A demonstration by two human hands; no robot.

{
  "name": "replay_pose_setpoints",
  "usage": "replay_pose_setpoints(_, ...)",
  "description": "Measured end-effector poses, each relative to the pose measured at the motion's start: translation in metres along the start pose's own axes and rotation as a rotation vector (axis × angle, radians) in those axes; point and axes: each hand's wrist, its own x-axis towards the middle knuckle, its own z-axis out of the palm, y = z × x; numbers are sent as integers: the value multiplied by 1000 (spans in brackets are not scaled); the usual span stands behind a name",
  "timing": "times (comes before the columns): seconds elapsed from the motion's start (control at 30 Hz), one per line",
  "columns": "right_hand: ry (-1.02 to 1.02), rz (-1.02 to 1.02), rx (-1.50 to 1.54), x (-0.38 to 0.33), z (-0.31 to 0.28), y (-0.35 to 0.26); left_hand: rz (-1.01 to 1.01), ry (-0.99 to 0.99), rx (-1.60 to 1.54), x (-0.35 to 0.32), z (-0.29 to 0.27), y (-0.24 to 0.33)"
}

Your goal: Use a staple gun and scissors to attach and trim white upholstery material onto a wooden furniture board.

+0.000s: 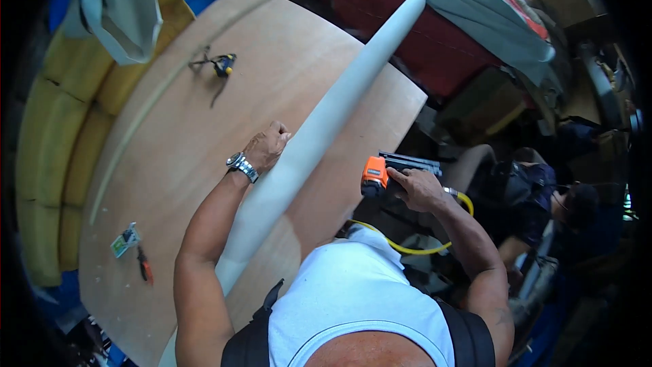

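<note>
Head view, wooden board (292,47), yellow cushions (54,122) alongside, left hand (268,144) curled by pale roll (324,122), right hand (421,190) gripping orange tool (374,168).

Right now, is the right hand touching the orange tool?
Touching: the head view shows the right hand gripping the orange tool, with no gap between.

A plywood top (183,146) bears a long pale roll (326,119) and thin strip (240,19).

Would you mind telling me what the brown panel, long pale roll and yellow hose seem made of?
Brown panel: probably plywood, smooth, faintly streaked like wood. Long pale roll: perhaps fabric or foam, matt and softly rounded; unclear which. Yellow hose: likely rubber or plastic, smooth, curving.
</note>
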Motion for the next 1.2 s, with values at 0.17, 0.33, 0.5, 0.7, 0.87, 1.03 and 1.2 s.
replay_pose_setpoints(0.17,213,-350,-171,69,47,40,-140,81,71,-4,-12,6)
replay_pose_setpoints(0.33,240,-379,-65,122,61,47,-192,101,53,-3,-9,-2)
replay_pose_setpoints(0.5,783,-633,201,133,20,-62,-160,129,26,-4,-1,-12)
replay_pose_setpoints(0.7,806,-407,149,138,5,-168,-106,236,86,-12,4,-4)
replay_pose_setpoints(0.87,642,-286,124,152,20,-180,-237,30,189,-59,-14,-6)
replay_pose_setpoints(1.03,756,-223,231,150,26,-191,-21,187,152,-93,-5,-11)
replay_pose_setpoints(1.2,1266,241,1004,139,139,-191,1,128,-115,-88,6,-25)
